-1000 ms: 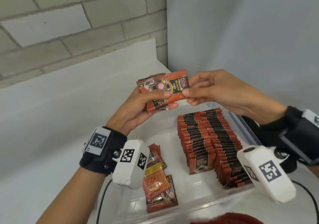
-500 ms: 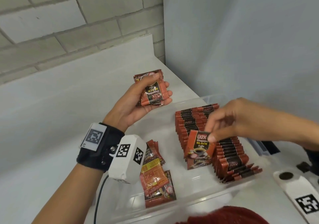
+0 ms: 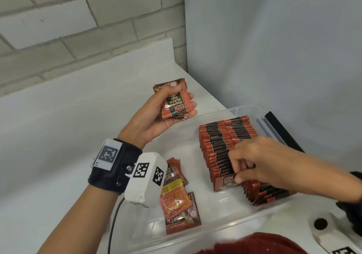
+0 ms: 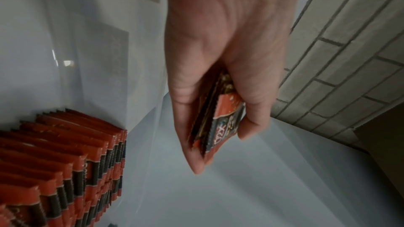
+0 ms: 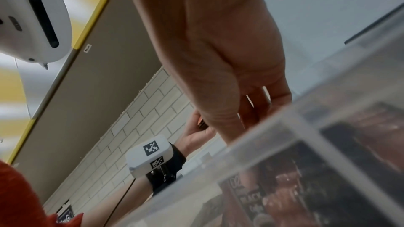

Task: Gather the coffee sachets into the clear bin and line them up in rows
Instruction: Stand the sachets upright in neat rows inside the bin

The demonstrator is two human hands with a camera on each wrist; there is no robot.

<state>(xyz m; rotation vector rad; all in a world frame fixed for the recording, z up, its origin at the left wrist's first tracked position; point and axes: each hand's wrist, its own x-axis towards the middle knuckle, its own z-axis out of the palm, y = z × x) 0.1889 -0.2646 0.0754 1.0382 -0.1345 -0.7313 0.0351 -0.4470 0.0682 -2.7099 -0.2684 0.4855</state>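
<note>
The place looks like a plain workroom or a recording lab, not a home. The wall (image 3: 58,24) is made of painted grey-white blocks, and a smooth pale partition (image 3: 274,48) stands at the right. The white bench (image 3: 68,116) is bare and simple. Both wrists carry white camera units with printed square markers (image 3: 144,181), which belongs to a test setup.

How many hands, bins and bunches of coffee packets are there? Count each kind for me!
Hands: 2, the left hand and the right hand, which pinches the front of the left row.
Clear bin: 1
Sachet groups: 4, the held bunch in the left hand, left row, right row, loose pile.
Total: 7
Single sachets overlap too much to count.
</note>
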